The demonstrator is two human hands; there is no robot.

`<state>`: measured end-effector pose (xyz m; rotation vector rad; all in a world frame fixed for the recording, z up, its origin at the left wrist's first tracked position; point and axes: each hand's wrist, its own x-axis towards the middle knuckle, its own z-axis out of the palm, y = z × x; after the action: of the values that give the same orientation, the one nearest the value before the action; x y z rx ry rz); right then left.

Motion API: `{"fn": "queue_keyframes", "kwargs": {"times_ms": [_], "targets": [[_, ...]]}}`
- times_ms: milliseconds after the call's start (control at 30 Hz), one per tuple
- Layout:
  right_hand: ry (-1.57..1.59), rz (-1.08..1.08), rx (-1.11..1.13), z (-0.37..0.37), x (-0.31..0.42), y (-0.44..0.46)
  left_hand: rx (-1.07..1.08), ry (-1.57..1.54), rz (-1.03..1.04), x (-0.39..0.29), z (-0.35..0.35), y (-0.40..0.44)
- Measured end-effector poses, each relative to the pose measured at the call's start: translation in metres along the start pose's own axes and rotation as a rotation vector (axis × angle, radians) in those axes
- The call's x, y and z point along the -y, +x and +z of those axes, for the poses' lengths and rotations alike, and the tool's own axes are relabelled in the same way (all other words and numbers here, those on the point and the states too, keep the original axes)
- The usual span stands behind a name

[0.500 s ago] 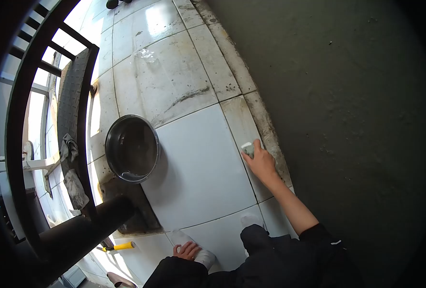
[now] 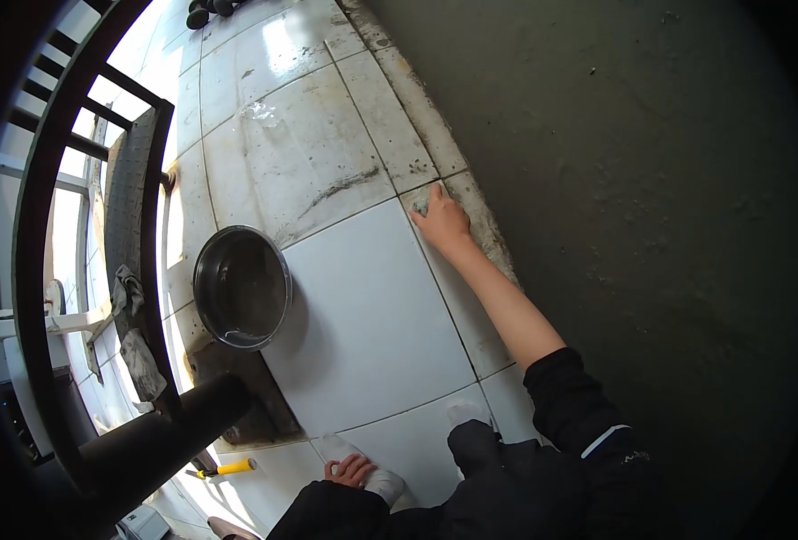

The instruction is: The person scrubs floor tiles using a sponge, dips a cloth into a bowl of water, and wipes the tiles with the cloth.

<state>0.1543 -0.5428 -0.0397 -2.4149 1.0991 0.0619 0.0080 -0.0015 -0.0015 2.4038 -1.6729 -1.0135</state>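
Observation:
My right hand [image 2: 446,221] presses a small grey-green pad [image 2: 420,208] against a narrow floor tile near the tiled floor's edge. Its fingers are closed over the pad and hide most of it. Smeared dirt marks the large tile [image 2: 304,153] beyond, while the tile nearer me [image 2: 376,306] looks clean and white. My left hand [image 2: 351,470] rests by my white-covered foot [image 2: 384,484], its fingers loosely bent and holding nothing visible. Left of the clean tile stands a dark round basin [image 2: 242,288] with murky water in it.
A black metal stair frame [image 2: 30,234] rises at the left, with grey rags [image 2: 143,364] hanging on it. A yellow-handled tool [image 2: 234,468] lies near the lower left. Grey bare floor [image 2: 651,225] borders the tiles on the right. Dark round objects [image 2: 199,13] sit at the far end.
My right hand has slid forward and slightly left along the narrow tile with the pad, the arm stretching farther out. My left hand stays by my foot. The view has shifted slightly.

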Motion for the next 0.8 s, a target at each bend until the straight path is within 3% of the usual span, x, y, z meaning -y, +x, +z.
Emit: {"fn": "queue_keyframes", "kwargs": {"times_ms": [133, 267, 433, 600, 800], "targets": [[0.003, 0.013, 0.039, -0.002, -0.016, -0.031, 0.031, 0.012, 0.01, -0.002, -0.003, -0.001], [0.005, 0.023, 0.117, 0.0, -0.058, -0.137, 0.003, 0.065, 0.018, 0.0, 0.005, -0.002], [0.005, 0.005, 0.023, 0.003, -0.072, -0.188, 0.008, 0.066, -0.024, -0.004, 0.011, -0.008], [0.018, -0.047, -0.062, 0.014, -0.036, -0.092, 0.013, 0.091, -0.013, -0.005, 0.001, -0.003], [0.015, 0.038, 0.07, -0.001, 0.013, 0.0, -0.004, 0.022, -0.002, 0.0, 0.007, -0.003]]}}
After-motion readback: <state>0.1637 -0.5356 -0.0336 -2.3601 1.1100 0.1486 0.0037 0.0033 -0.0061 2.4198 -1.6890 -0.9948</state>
